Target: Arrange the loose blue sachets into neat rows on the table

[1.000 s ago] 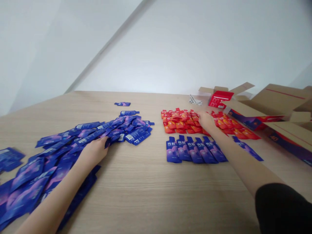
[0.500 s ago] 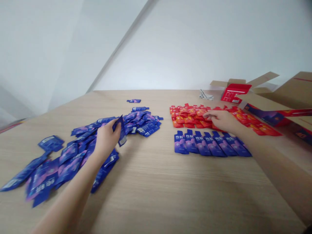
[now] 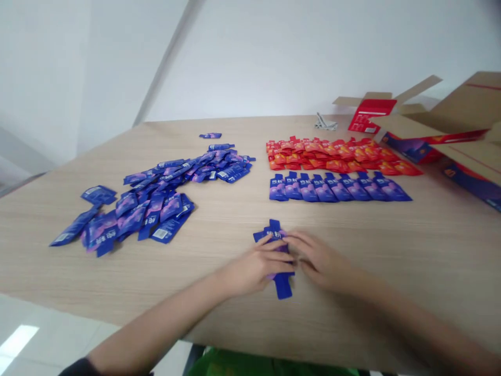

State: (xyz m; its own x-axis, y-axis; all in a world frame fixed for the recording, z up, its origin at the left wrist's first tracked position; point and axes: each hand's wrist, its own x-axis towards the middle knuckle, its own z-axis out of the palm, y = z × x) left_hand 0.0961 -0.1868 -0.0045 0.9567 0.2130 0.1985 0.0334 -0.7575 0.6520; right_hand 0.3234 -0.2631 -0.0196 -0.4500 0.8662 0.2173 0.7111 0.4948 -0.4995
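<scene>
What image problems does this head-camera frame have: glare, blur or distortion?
In the head view, glare forms a bright patch on the floor at lower left; the wide lens appears to bend and tilt the edge of the wooden table; the left hand, right hand and blue sachet look slightly soft, though not badly blurred.

The left hand [image 3: 256, 266] is moving away from the loose blue pile [image 3: 156, 201], and the right hand [image 3: 321, 258] is moving away from the red sachets [image 3: 332, 156]. Both hands are now coming together nearer the near edge of the table [image 3: 117, 282], well apart from those piles, and are pressing a small bunch of blue sachets [image 3: 282, 286] between them.
</scene>
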